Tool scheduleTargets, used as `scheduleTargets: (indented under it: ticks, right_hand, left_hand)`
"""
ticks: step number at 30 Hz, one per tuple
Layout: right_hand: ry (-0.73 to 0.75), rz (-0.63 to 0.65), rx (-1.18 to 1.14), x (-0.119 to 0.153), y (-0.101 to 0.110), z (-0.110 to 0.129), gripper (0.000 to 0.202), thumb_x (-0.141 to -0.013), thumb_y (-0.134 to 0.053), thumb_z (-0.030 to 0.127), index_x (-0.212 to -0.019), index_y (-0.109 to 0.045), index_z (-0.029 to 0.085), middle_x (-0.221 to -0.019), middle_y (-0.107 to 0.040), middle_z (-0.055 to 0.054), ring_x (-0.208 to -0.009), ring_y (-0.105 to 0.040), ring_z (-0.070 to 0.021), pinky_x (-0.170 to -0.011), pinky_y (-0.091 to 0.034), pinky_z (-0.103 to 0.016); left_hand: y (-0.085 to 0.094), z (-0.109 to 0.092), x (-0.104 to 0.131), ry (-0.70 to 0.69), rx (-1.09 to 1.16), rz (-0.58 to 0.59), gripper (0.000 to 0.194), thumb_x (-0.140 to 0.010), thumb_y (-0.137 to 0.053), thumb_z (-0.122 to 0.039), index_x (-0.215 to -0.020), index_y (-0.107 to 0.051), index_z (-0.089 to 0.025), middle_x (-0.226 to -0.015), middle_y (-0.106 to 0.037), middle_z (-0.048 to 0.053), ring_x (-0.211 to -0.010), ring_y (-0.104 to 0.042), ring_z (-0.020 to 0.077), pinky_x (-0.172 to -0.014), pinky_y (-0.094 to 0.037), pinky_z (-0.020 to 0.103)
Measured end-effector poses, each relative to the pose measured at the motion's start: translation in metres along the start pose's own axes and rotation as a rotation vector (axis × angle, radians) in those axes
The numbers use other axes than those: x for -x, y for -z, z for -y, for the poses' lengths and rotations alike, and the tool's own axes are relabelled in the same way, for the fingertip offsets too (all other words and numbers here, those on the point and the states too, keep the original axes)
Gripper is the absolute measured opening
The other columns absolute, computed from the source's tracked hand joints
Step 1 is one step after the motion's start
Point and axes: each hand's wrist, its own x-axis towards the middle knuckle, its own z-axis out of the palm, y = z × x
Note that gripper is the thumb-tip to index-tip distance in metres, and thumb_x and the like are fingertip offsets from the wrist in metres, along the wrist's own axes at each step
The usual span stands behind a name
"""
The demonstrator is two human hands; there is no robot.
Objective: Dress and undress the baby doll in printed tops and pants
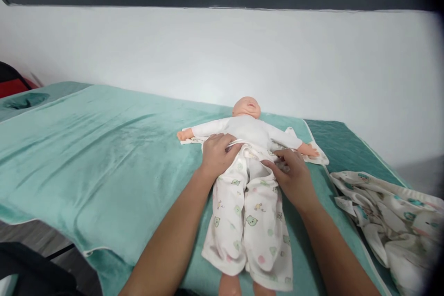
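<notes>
A baby doll point(247, 125) lies on its back with its arms spread, dressed in a white long-sleeved top. Printed baby trousers point(243, 217), white with small green and pink figures, cover its legs, and its lower legs stick out below the cuffs. My left hand point(219, 151) grips the waistband at the doll's hip, thumb pressed against the fingers. At the opposite hip, my right hand point(291, 173) pinches the waistband with thumb and fingers. Part of another printed cloth point(317, 153) shows beneath the doll's arms.
A green blanket point(97, 162) covers the bed. At the right lies a crumpled printed cloth point(391, 226). A white wall point(173, 55) with a dark frame above it stands behind the doll. Something black point(31, 268) is at the lower left, by the bed's edge.
</notes>
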Motion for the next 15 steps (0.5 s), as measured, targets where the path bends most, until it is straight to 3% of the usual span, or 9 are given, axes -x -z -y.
scheduleTargets:
  ticks: [3,8,15]
  right_hand:
    - [-0.065,0.013,-0.094,0.0004,-0.0005,-0.0044,0.027,-0.086,-0.068,0.048,-0.099,-0.060,0.026,-0.096,-0.062,-0.003,-0.091,-0.053,-0.0230,-0.082,-0.045,-0.040]
    - [-0.043,0.020,-0.208,0.0004,-0.0023,-0.0073,0.025,-0.088,-0.067,0.043,-0.107,-0.059,0.029,-0.113,-0.061,-0.004,-0.109,-0.053,-0.0238,-0.096,-0.043,-0.044]
    - [-0.075,-0.027,-0.284,-0.0004,-0.0047,-0.0025,0.022,-0.086,-0.070,0.039,-0.099,-0.058,0.027,-0.118,-0.053,-0.006,-0.117,-0.053,-0.0228,-0.101,-0.043,-0.042]
  left_hand:
    - [0.0008,-0.0013,-0.0009,0.027,0.028,0.009,0.021,-0.089,-0.062,-0.036,-0.074,-0.063,-0.020,-0.071,-0.071,0.003,-0.070,-0.065,0.0174,-0.072,-0.045,0.032]
    - [0.0030,-0.0042,-0.0021,0.081,0.047,0.042,0.020,-0.089,-0.062,-0.034,-0.075,-0.063,-0.021,-0.073,-0.071,0.002,-0.072,-0.064,0.0172,-0.072,-0.045,0.031]
    - [0.0043,-0.0065,-0.0029,0.113,0.051,0.051,0.019,-0.089,-0.061,-0.035,-0.076,-0.064,-0.021,-0.074,-0.072,0.001,-0.072,-0.063,0.0170,-0.072,-0.044,0.031]
